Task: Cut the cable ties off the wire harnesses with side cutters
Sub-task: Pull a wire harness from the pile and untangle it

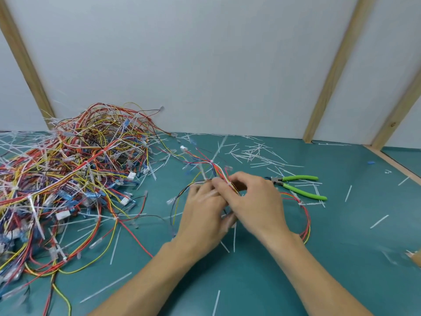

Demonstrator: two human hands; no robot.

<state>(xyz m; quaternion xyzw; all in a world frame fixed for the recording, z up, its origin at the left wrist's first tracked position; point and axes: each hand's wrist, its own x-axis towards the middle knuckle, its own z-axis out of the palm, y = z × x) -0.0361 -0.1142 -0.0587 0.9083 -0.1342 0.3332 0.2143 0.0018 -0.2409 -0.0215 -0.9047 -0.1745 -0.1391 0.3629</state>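
Both hands, L (pixel 202 208) and R (pixel 252 201), pinch 1 harness (pixel 214 169). Cutters (pixel 298 187) lie just right of my R hand, handles pointing right; R is nearer.

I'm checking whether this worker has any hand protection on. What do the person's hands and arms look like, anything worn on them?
Nothing worn shows. The left hand and right hand are bare, with no gloves, and no rings or watch can be made out. Both forearms are uncovered down to the bottom edge of the picture, with no sleeve, cuff or wristband in view. The left hand's fingers are somewhat blurred.
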